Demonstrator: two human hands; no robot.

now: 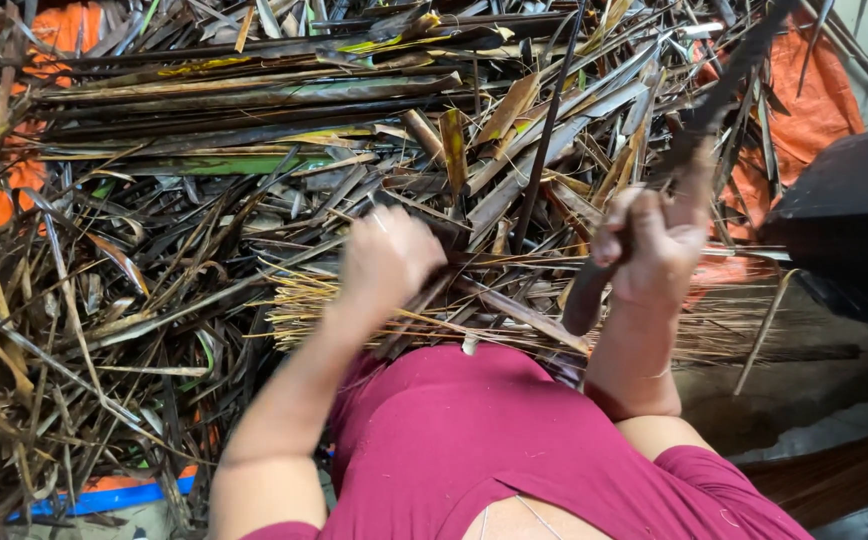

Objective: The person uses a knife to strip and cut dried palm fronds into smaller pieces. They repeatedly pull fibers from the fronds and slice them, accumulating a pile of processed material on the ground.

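Right hand (654,250) fisted round dark, blurred knife (699,130); left hand (389,258) clenching dry brown leaf strip (419,305) above straw-coloured midrib bundle (354,305).

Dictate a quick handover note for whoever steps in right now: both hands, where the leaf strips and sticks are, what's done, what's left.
Left hand: closed around a dark dried palm leaf strip.
Right hand: gripping a dark knife-like tool, blurred.
Thin straw-coloured leaf ribs lie bundled across the lap, by the maroon garment.
Large heap of dried brown leaf strips sits ahead on an orange tarp.
Done: some ribs stripped. Left: most of the heap.
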